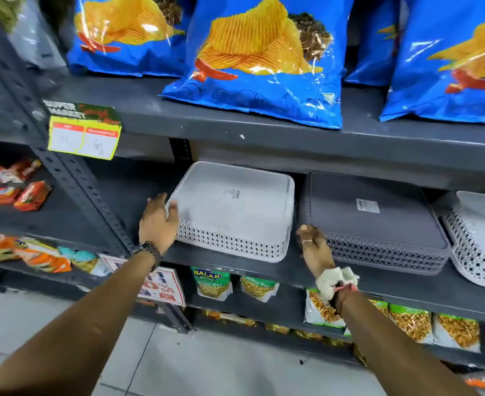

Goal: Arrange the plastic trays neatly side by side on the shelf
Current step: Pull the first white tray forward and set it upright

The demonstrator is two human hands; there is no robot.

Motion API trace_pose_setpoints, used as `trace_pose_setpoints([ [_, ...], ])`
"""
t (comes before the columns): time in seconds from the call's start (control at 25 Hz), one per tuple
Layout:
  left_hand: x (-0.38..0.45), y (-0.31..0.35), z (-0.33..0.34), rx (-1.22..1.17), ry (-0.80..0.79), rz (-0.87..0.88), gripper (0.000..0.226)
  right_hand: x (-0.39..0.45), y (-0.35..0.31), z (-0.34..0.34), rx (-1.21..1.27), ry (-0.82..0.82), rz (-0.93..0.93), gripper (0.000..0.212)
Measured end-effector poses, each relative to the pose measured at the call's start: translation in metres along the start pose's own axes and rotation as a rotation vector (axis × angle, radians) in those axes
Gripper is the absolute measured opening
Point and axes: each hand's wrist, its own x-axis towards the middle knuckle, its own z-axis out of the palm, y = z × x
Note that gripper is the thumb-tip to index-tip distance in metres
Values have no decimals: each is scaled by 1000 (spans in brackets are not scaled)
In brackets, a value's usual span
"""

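A white perforated plastic tray (232,207) lies upside down on the dark grey shelf (264,270). My left hand (158,221) grips its front left corner, thumb on top. To its right sits a stack of grey trays (378,224), also upside down, with a gap between the two. My right hand (312,247) hangs in that gap at the stack's front left corner, fingers curled; whether it touches the stack is unclear. Another white tray (478,238) overlaps the shelf's right end, partly cut off by the frame.
Blue chip bags (264,61) fill the shelf above, one overhanging its edge. Snack packets (212,284) line the shelf below. A slotted upright post (87,195) stands left of the white tray, with a yellow price tag (84,138). Tiled floor lies beneath.
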Motion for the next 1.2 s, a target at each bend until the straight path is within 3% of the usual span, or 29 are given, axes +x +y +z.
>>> trace_pose_setpoints([
  [0.2,52,-18,10,-226,-168,-320,63,35,-5,31,108,29,187,50],
  [0.36,61,-26,15,-332,-256,-402,86,50,-5,44,33,74,250,54],
  [0.52,57,-16,6,-468,-244,-512,98,49,-11,39,78,140,270,46],
  [0.6,51,-7,1,-638,-137,-538,86,47,-20,28,123,169,296,42],
  [0.68,44,-2,-9,-801,15,-532,64,42,-33,17,221,212,273,39],
  [0.72,42,-3,-13,-889,36,-523,63,40,-39,11,246,250,240,36],
  [0.8,44,0,-21,-979,-91,-476,72,35,-51,2,305,281,160,29],
  [0.88,55,-3,-21,-913,-170,-355,73,37,-62,-5,296,221,15,37],
  [1.0,65,-5,-17,-858,-8,-106,29,41,-65,-7,236,131,-199,49],
  [1.04,66,-5,-15,-815,0,-44,24,42,-62,-8,193,111,-209,55],
  [1.2,68,-17,-2,-607,15,46,34,48,-44,-6,-84,81,-200,53],
])
